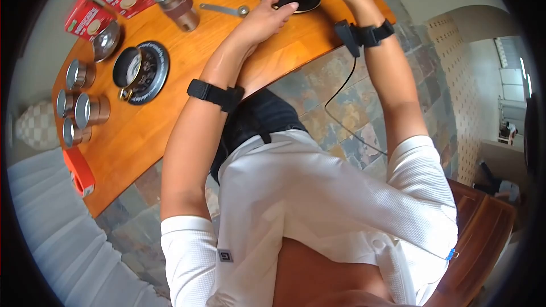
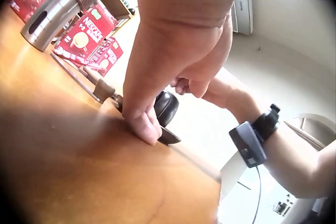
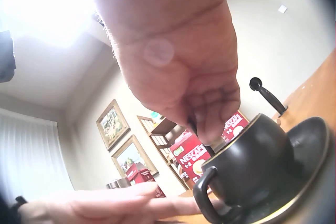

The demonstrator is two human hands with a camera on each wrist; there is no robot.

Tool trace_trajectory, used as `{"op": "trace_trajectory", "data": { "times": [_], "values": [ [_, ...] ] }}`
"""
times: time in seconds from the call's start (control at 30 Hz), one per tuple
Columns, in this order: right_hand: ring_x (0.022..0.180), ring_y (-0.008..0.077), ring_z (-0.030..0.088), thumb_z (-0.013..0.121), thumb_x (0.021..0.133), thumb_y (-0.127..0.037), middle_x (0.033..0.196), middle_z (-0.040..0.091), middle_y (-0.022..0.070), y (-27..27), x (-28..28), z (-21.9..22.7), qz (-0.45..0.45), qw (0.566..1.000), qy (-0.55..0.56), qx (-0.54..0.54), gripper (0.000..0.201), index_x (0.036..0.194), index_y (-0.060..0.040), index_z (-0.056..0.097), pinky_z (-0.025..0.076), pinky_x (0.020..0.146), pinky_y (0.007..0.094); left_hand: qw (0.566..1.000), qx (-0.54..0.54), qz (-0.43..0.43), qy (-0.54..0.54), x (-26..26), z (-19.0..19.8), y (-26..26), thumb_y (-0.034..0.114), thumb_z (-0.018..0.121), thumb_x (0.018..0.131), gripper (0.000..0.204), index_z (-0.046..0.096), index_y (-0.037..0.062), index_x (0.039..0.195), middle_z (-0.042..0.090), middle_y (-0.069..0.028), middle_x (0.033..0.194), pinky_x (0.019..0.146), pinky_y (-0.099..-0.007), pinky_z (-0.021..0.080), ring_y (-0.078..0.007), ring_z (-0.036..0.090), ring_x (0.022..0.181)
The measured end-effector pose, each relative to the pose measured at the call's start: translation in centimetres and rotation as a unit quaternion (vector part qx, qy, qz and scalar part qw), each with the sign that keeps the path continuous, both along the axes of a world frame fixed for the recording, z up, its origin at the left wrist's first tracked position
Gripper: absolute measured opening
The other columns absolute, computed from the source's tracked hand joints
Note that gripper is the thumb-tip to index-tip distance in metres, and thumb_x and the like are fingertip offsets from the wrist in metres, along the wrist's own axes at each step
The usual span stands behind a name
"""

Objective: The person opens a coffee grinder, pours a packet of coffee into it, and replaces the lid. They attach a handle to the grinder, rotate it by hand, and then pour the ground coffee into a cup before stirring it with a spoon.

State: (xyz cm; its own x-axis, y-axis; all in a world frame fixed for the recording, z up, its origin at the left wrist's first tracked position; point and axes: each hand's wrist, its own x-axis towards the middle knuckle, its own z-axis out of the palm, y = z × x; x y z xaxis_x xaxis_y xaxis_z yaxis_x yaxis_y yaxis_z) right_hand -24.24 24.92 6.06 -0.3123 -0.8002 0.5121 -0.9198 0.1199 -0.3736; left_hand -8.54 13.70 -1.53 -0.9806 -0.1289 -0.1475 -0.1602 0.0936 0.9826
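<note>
While a person in a white short-sleeved top bends over a wooden table [image 1: 216,40], a black cup [image 3: 252,155] sits upright on a matching saucer [image 3: 312,145] near the table's far right end, with both hands at it. The right hand [image 3: 184,71], above the rim, pinches a slim dark utensil [image 3: 192,123] whose lower end is hidden by fingers and cup; it looks likely to be a spoon. The left hand [image 1: 267,21] is low at the cup's handle [image 3: 206,195], one finger reaching behind it; whether it grips the handle or only steadies it, I cannot tell. The likeliest trouble would be a splash or a tip: a hard sideways push by the utensil against the wall could rock the cup or slide it on its saucer if the left hand bears little load. What the cup holds cannot be made out. A black cable [image 1: 341,96] hangs from the right wrist strap and could snag, jerking that hand. A metal scoop [image 1: 227,9] lies near the left hand, where a backward sweep might knock it.
</note>
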Motion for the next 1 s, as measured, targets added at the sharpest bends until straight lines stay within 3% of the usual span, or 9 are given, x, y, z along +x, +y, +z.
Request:
{"op": "trace_trajectory", "data": {
  "times": [0.13,0.2,0.27,0.47,0.53,0.6,0.67,0.8,1.0],
  "values": [
    [0.071,0.0373,0.065,0.053,0.102,-0.022,0.077,0.065,0.0223,0.1,-0.9,0.1,-0.037,0.99,-0.135,0.019,0.027,0.095,0.0031,0.06,0.051,0.064,0.0428,0.999,0.0,0.016,0.029,4.2,2.4,-0.3,0.051,0.068,0.091,0.084,0.039,-0.0074,0.145,0.062,-0.0135,0.113,0.084,-0.0269,0.046,-0.0157,0.056,0.098],
    [0.069,0.038,0.064,0.053,0.102,-0.023,0.077,0.064,0.0235,0.9,-1.7,-0.2,-0.102,0.994,0.0,0.042,0.028,0.092,0.002,0.058,0.049,0.063,0.0445,0.999,0.004,-0.008,0.033,7.2,4.4,-1.4,0.051,0.066,0.093,0.079,0.042,-0.0042,0.144,0.059,-0.0151,0.121,0.09,-0.0274,0.044,-0.0163,0.055,0.102],
    [0.065,0.0353,0.063,0.051,0.103,-0.024,0.075,0.064,0.0219,2.0,-0.6,0.5,-0.108,0.993,0.019,0.039,0.029,0.09,0.0012,0.057,0.047,0.061,0.0452,1.0,-0.02,-0.017,0.016,10.4,6.8,-2.2,0.039,0.055,0.102,0.055,0.047,0.0029,0.143,0.064,-0.0095,0.121,0.096,-0.0312,0.047,-0.0159,0.058,0.116],
    [0.069,0.0362,0.063,0.056,0.102,-0.022,0.076,0.064,0.0179,1.0,0.8,1.1,-0.068,0.972,-0.214,0.074,0.026,0.093,0.002,0.06,0.051,0.066,0.0413,0.979,-0.081,0.128,0.133,17.7,10.9,-7.6,0.025,0.052,0.104,0.038,0.058,-0.0003,0.133,0.067,-0.0103,0.12,0.096,-0.0303,0.049,-0.0153,0.062,0.114],
    [0.073,0.0108,0.06,0.051,0.106,-0.027,0.079,0.064,0.003,0.8,-2.7,-1.6,-0.081,0.991,-0.091,0.06,0.029,0.105,-0.0002,0.063,0.05,0.069,0.0266,0.95,-0.101,0.236,0.176,20.0,12.1,-9.4,0.025,0.057,0.103,0.034,0.063,0.0042,0.129,0.07,-0.0074,0.114,0.093,-0.0281,0.048,-0.0133,0.063,0.11],
    [0.07,0.0135,0.065,0.051,0.105,-0.026,0.076,0.067,0.0064,1.2,-3.5,-2.1,-0.058,0.989,-0.136,0.029,0.028,0.102,-0.0006,0.064,0.051,0.064,0.0303,0.917,-0.157,0.311,0.196,22.4,12.6,-11.4,0.024,0.059,0.102,0.033,0.064,0.0041,0.127,0.07,-0.0074,0.114,0.092,-0.027,0.049,-0.0121,0.063,0.109],
    [0.071,0.0099,0.062,0.052,0.105,-0.026,0.078,0.067,0.0029,2.1,-3.8,-2.2,-0.042,0.984,-0.174,0.016,0.028,0.103,-0.0011,0.064,0.05,0.067,0.0274,0.895,-0.19,0.381,0.136,24.7,11.8,-13.3,0.026,0.064,0.099,0.039,0.061,0.0025,0.13,0.068,-0.0079,0.115,0.092,-0.0269,0.047,-0.0118,0.061,0.105],
    [0.074,0.0082,0.062,0.053,0.104,-0.026,0.087,0.07,0.0029,3.7,-3.8,-1.9,-0.096,0.942,-0.322,-0.017,0.026,0.106,-0.0039,0.067,0.047,0.071,0.0224,0.897,-0.218,0.38,0.055,27.5,6.4,-15.4,0.028,0.064,0.099,0.044,0.057,0.0021,0.135,0.064,-0.006,0.12,0.093,-0.0262,0.045,-0.0132,0.059,0.11],
    [0.073,0.0116,0.065,0.054,0.102,-0.022,0.089,0.071,0.0081,3.9,-3.9,-1.5,-0.128,0.863,-0.407,-0.272,0.025,0.106,-0.0008,0.066,0.05,0.071,0.0242,0.932,-0.112,0.337,-0.077,28.2,3.1,-17.0,0.035,0.063,0.1,0.033,0.063,0.0083,0.118,0.063,0.0043,0.1,0.079,-0.0237,0.044,-0.0055,0.058,0.093]
  ]
}}
